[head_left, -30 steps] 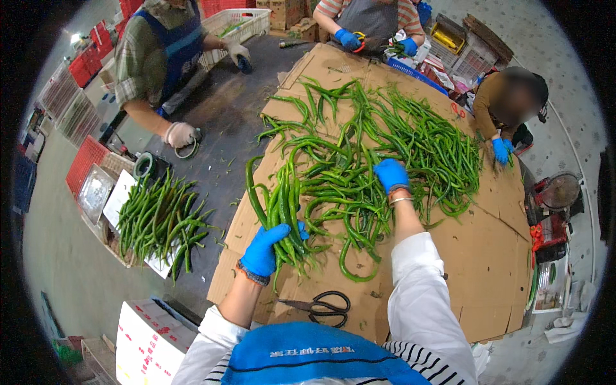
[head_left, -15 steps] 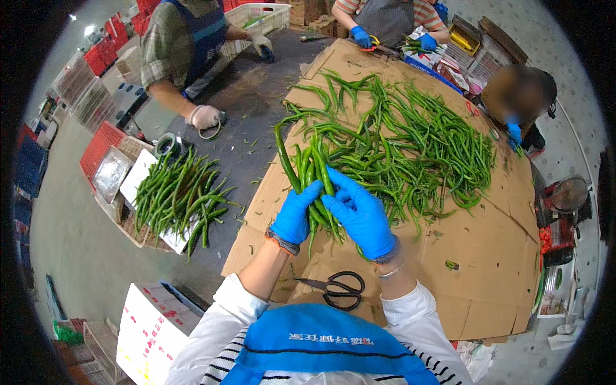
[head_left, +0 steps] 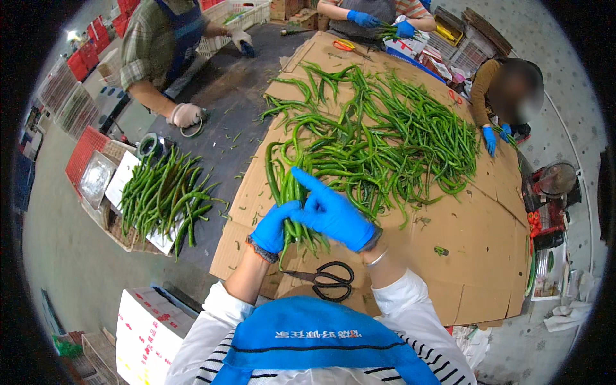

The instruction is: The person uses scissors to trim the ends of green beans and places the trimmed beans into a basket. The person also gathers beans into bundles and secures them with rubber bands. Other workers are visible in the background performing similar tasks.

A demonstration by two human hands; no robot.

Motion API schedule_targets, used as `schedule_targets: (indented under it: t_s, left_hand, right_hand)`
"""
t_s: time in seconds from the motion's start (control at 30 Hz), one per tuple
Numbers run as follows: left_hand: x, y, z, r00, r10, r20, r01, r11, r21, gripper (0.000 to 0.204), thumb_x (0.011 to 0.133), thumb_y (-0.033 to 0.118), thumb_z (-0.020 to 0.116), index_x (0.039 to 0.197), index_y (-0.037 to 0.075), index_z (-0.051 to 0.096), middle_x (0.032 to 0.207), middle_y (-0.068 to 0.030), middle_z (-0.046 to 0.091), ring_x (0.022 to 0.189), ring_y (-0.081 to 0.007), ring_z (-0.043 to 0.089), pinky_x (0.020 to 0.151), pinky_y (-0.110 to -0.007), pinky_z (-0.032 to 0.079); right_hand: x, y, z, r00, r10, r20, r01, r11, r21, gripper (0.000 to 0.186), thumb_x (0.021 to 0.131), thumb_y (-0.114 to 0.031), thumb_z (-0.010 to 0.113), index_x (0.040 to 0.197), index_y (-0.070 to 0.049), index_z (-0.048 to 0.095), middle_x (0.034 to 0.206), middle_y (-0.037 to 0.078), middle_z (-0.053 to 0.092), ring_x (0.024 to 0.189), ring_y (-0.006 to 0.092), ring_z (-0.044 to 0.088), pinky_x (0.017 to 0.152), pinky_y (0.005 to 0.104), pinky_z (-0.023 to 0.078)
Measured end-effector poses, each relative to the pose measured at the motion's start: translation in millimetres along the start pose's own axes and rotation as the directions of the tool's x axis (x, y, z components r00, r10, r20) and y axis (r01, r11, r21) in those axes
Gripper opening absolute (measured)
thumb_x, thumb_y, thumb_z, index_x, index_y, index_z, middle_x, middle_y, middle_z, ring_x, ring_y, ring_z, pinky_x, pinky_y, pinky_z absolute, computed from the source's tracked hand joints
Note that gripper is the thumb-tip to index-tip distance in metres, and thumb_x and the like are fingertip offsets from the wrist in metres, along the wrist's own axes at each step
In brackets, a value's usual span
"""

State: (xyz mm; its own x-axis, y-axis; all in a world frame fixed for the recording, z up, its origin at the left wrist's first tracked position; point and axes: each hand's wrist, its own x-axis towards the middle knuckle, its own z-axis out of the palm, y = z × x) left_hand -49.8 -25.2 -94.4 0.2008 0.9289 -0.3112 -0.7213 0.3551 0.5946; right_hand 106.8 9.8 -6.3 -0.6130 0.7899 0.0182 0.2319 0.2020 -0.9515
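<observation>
Near mid-frame, the left hand [head_left: 274, 229] clasps long green chili peppers [head_left: 290, 188] in its fingers; the right hand [head_left: 339, 217] (index finger extended) overlaps them, its grip unclear.

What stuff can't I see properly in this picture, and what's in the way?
All in the head view:
Held peppers: middles hidden by the left hand and right hand.
Pepper pile: overlapping peppers hide many underneath.
Worker in plaid: head cut off by the top edge.
Person at the right: head blurred.
Small scrap on the cardboard: too small to tell what it is.
</observation>
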Motion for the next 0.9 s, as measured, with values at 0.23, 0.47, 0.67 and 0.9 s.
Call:
schedule_targets:
  t_s: [0.23, 0.47, 0.67, 0.9]
  left_hand:
    - [1.1, 12.3, 6.9, 0.977, 0.100, 0.188, -0.092, 0.995, -0.048, 0.065, 0.081, 0.027, 0.058, 0.135, 0.001, 0.034, 0.102, -0.0097, 0.057, 0.091, -0.0241, 0.058, 0.085, -0.038, 0.046]
    - [3.9, 10.2, 0.2, 0.973, 0.095, 0.211, -0.085, 0.995, -0.059, 0.063, 0.075, 0.021, 0.061, 0.131, 0.001, 0.040, 0.105, -0.0130, 0.058, 0.094, -0.0262, 0.059, 0.085, -0.038, 0.048]
    - [6.0, 6.4, -4.3, 0.975, 0.066, 0.214, -0.059, 0.997, -0.039, 0.063, 0.074, 0.020, 0.062, 0.131, 0.001, 0.041, 0.105, -0.0130, 0.059, 0.094, -0.0263, 0.059, 0.086, -0.039, 0.048]
    - [7.8, 2.6, 12.3, 0.945, 0.022, 0.326, -0.007, 0.999, -0.046, 0.062, 0.074, 0.020, 0.062, 0.129, 0.000, 0.042, 0.105, -0.0126, 0.059, 0.095, -0.0261, 0.059, 0.087, -0.039, 0.048]
  right_hand:
    - [72.4, 144.1, -155.3, 0.788, 0.040, -0.614, -0.223, 0.949, -0.224, 0.031, 0.085, -0.031, 0.059, 0.103, -0.005, 0.064, 0.098, 0.015, 0.065, 0.078, 0.0251, 0.064, 0.068, 0.0370, 0.050]
    - [101.0, 178.7, -179.9, 0.743, 0.288, -0.605, -0.669, 0.347, -0.657, 0.032, 0.073, -0.032, 0.059, 0.084, -0.002, 0.067, 0.088, 0.022, 0.064, 0.080, 0.0373, 0.062, 0.069, 0.0473, 0.049]
    - [71.4, 169.9, -230.6, 0.702, 0.255, -0.665, -0.369, 0.929, -0.033, 0.028, 0.081, -0.029, 0.063, 0.077, -0.002, 0.063, 0.064, 0.009, 0.061, 0.051, 0.0172, 0.050, 0.048, 0.0299, 0.039]
    - [13.7, 58.7, -193.1, 0.876, 0.262, -0.405, 0.047, 0.788, 0.613, 0.032, 0.088, -0.030, 0.059, 0.108, -0.006, 0.062, 0.078, -0.001, 0.059, 0.052, 0.0024, 0.043, 0.042, 0.0166, 0.031]
